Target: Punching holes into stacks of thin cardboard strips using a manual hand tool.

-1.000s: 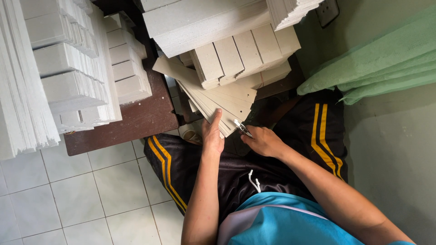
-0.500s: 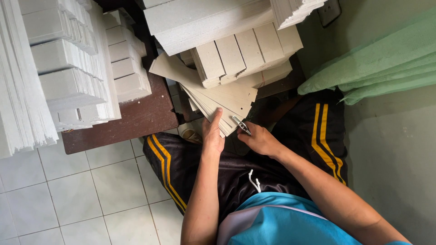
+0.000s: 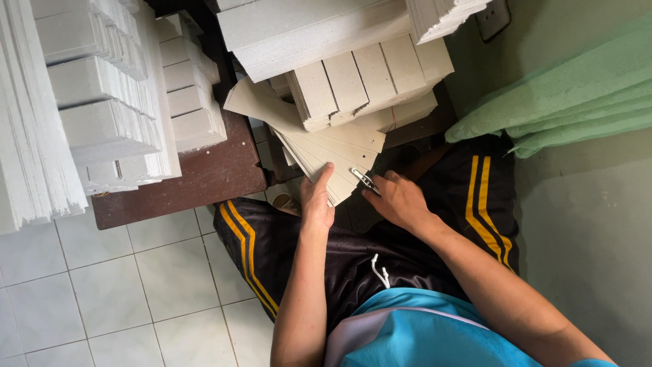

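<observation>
Change since the earlier frames: almost none; both hands remain at the near corner of the card stack, the head view shifting only slightly. Left to right: white paper bundles on a brown table; left hand, thumb pressed flat on the fanned cards over the lap; right hand, fingers curled tight around a small metal tool touching the card edge. Risk, as a judgement: the tool tip lies near the left thumb, so a slip could nick it, and the loosely fanned cards could slide off.
</observation>
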